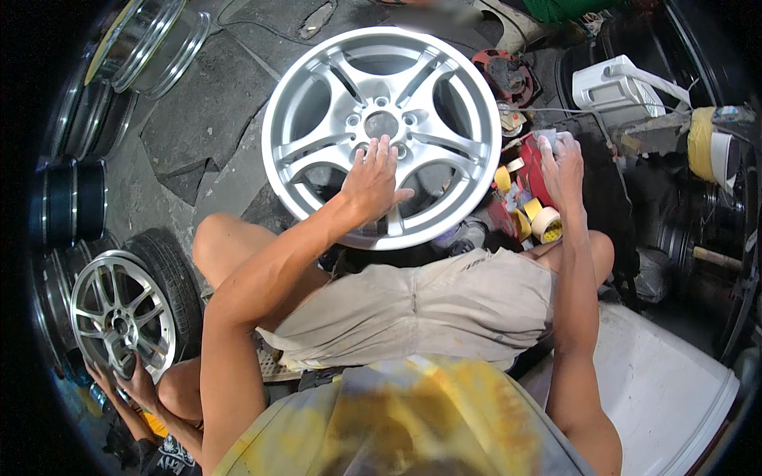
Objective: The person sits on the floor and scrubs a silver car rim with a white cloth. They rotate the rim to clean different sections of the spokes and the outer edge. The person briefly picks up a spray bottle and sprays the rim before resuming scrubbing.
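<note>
A silver alloy wheel rim (381, 186) with paired spokes lies face up in front of my knees. My left hand (373, 181) rests on the lower side of its hub, fingers stretched out over the lug holes, thumb spread. To the right of the rim, my right hand (563, 170) is raised over a cluster of supplies. Its fingers are closed on a small grey piece of sheet (544, 139), whose exact kind I cannot make out. Below that hand lie a roll of masking tape (546, 225) and a red container (536, 170).
More rims (71, 202) stack along the left side. Another person's hands (131, 381) touch a spoked wheel (123, 313) at lower left, beside a tyre (171, 278). A white plastic container (611, 87) stands far right; a white box-like panel (659, 389) is near right.
</note>
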The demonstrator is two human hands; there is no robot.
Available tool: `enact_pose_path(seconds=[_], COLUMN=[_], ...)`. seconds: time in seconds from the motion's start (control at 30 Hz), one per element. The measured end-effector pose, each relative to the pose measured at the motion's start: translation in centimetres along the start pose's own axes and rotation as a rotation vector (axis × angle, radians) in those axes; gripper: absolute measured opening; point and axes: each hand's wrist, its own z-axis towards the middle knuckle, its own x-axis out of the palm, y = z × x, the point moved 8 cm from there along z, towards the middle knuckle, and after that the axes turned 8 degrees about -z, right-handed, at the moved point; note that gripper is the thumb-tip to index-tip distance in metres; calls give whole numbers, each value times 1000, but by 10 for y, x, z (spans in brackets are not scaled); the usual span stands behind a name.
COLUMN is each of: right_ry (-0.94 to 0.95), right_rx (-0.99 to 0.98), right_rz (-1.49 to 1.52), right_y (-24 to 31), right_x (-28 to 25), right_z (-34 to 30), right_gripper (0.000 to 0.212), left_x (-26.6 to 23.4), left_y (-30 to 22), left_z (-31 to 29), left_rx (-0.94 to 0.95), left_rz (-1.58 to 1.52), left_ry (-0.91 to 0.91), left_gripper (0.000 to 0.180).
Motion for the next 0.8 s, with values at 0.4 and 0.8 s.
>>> enact_pose_path(seconds=[0.4, 0.8], right_ry=[218, 394], right_rx=[7, 298], right_rz=[133, 537], right_y=[8, -14], right_x=[16, 59], right_z=[-29, -33], right_gripper=[33, 38], left_x=[3, -97], left_y=[7, 152], left_z=[-40, -97], left_rx=[-56, -615], left_rz=[18, -264], left_ry=[202, -224], left_gripper=[87, 47])
